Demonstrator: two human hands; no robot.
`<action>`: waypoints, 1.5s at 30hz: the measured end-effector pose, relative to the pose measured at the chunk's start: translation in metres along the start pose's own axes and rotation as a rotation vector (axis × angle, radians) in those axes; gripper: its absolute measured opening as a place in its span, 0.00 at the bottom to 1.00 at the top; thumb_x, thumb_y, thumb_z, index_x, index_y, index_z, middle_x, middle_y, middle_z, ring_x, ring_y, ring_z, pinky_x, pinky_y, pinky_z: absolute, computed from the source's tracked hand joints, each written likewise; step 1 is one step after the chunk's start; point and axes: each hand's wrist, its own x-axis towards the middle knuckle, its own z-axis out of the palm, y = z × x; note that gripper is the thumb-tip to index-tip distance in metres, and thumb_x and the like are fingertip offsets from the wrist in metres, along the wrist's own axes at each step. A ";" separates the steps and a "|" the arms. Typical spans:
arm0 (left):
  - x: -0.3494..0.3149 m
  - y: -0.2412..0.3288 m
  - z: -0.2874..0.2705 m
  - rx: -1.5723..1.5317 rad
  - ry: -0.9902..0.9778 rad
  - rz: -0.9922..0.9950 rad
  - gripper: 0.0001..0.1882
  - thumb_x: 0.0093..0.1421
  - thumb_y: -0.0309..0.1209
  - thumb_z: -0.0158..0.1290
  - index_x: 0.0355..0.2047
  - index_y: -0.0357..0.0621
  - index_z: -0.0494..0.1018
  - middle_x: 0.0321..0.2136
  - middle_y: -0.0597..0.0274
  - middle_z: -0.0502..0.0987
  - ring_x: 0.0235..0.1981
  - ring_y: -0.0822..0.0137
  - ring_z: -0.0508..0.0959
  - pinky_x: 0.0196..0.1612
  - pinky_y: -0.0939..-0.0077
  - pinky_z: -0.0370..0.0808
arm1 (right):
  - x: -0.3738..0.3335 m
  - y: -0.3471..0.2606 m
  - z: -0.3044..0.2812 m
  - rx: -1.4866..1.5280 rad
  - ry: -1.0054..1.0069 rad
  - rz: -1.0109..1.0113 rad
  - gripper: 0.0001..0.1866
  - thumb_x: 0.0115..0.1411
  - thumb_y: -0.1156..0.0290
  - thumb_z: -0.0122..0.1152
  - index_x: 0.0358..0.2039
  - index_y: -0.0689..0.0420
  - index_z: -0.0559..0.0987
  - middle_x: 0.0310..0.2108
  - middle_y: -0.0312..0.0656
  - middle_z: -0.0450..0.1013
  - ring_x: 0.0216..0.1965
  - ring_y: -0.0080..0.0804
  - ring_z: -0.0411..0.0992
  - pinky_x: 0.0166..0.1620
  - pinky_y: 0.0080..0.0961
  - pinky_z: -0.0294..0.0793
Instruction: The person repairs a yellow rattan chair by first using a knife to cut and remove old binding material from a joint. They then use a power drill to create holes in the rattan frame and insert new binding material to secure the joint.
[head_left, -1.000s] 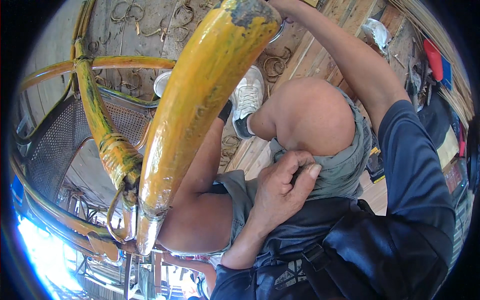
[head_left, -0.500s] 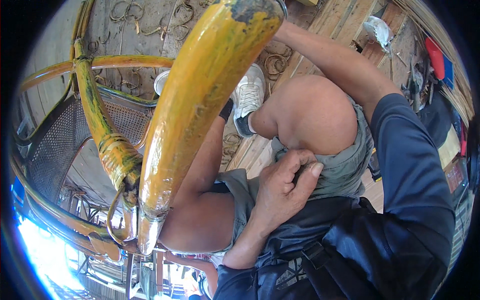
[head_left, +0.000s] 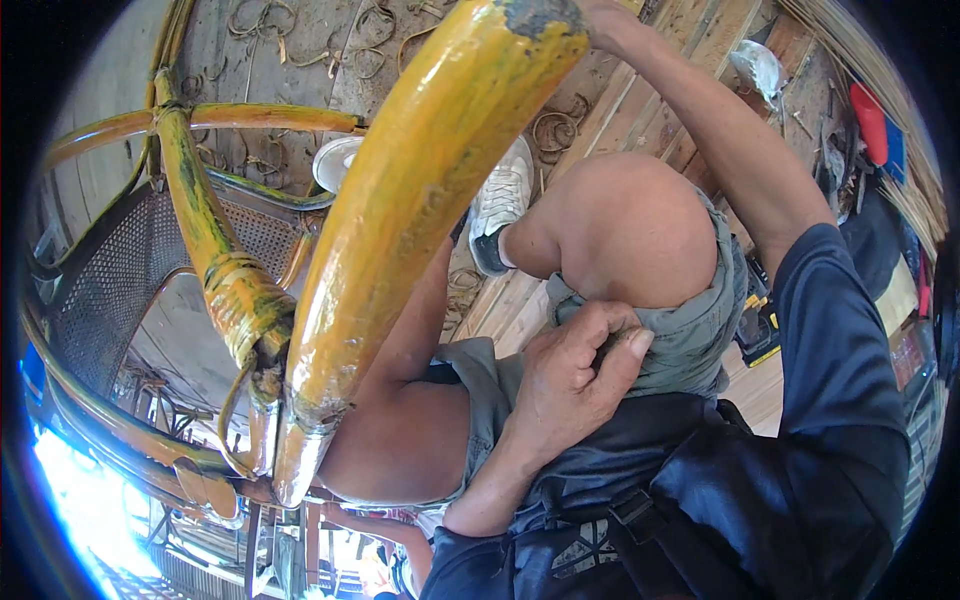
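Observation:
A thick, glossy yellow-brown rattan pole (head_left: 400, 220) rises slantwise in front of me, its blunt dark-patched end at the top. It belongs to a rattan chair frame with a cane-wrapped joint (head_left: 245, 295) and a woven mesh panel (head_left: 110, 260). My right hand (head_left: 606, 22) is at the pole's upper end; its fingers are hidden behind the pole and past the picture's edge. Closed, with thumb against curled fingers, my left hand (head_left: 580, 370) rests on my lap by the right knee. What it holds, if anything, is hidden.
Curled cane strips (head_left: 560, 130) litter the plank floor around my shoes (head_left: 500, 195). To the right lie a white crumpled bag (head_left: 760, 70), a red object (head_left: 869, 125) and a bundle of thin canes (head_left: 890, 80). Another person's arm (head_left: 385, 525) shows at the lower edge.
The pole's upper end and the chair frame have shifted slightly right. My right hand and forearm have moved right and up along with it. The left hand has barely moved.

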 end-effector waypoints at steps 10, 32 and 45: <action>0.003 0.000 0.000 0.046 -0.008 -0.005 0.07 0.57 0.30 0.53 0.33 0.39 0.70 0.22 0.63 0.73 0.23 0.73 0.73 0.27 0.80 0.69 | 0.042 -0.066 -0.013 0.887 0.334 0.258 0.13 0.51 0.71 0.49 0.35 0.60 0.79 0.38 0.52 0.75 0.40 0.46 0.74 0.41 0.39 0.74; 0.004 -0.001 0.002 0.078 -0.020 0.027 0.07 0.57 0.30 0.53 0.33 0.41 0.70 0.22 0.61 0.74 0.23 0.73 0.75 0.27 0.79 0.70 | 0.050 -0.078 -0.014 1.018 0.433 0.326 0.14 0.52 0.71 0.46 0.35 0.57 0.79 0.39 0.49 0.75 0.41 0.46 0.74 0.41 0.38 0.75; 0.005 0.001 0.005 0.105 -0.060 0.036 0.07 0.56 0.30 0.53 0.34 0.41 0.70 0.23 0.59 0.74 0.23 0.69 0.76 0.27 0.77 0.71 | 0.111 -0.051 0.143 1.106 1.165 0.374 0.11 0.60 0.69 0.43 0.28 0.58 0.74 0.26 0.44 0.73 0.27 0.36 0.72 0.25 0.31 0.70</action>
